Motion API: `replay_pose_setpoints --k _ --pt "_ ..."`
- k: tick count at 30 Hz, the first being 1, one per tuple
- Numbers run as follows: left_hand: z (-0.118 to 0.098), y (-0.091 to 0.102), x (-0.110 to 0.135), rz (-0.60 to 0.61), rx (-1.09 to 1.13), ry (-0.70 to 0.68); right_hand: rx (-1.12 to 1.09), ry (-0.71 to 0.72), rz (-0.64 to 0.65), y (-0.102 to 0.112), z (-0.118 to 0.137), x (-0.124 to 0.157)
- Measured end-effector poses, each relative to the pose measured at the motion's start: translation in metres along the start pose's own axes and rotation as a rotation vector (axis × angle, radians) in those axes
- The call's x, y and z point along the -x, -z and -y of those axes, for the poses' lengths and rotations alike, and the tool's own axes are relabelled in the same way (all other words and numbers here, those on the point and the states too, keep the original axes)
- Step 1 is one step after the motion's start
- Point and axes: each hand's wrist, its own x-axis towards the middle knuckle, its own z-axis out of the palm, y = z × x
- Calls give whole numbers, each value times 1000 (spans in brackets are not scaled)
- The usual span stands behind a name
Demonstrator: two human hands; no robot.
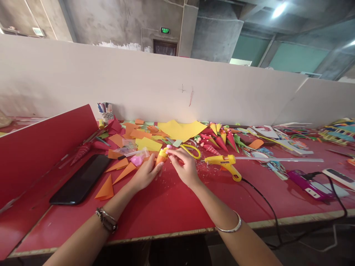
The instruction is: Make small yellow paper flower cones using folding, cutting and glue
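Observation:
My left hand (pixel 146 173) is closed around a small orange paper cone with a yellow top (pixel 161 158), held above the red table. At the cone's upper edge, my right hand (pixel 185 168) has its thumb and forefinger pinched together. Small pinkish-purple bits (pixel 168 147) show on top of the cone near those fingertips; whether the fingers grip one of them is hidden. A pink lump (pixel 136 160) in clear plastic lies just left of the cone. Behind my right hand are scissors with yellow handles (pixel 195 152).
A yellow glue gun (pixel 223 162) with a long clear stick lies to the right, its black cord running to a purple power strip (pixel 312 186). A black phone (pixel 81 179), orange paper cones (pixel 105 188), yellow paper (pixel 181 130) and finished red cones (pixel 222 142) lie around.

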Motion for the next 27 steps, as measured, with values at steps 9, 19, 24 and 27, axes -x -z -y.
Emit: replay_pose_setpoints --k 9,19,24,27 --pt "-1 0 0 3 21 -2 18 14 -8 1 2 0" --pt "1 0 0 0 26 18 39 36 -6 1 3 -1" --pt "0 0 -1 -1 36 9 42 32 0 1 2 -1" --pt "-1 0 0 -4 23 0 43 34 10 1 2 -1"
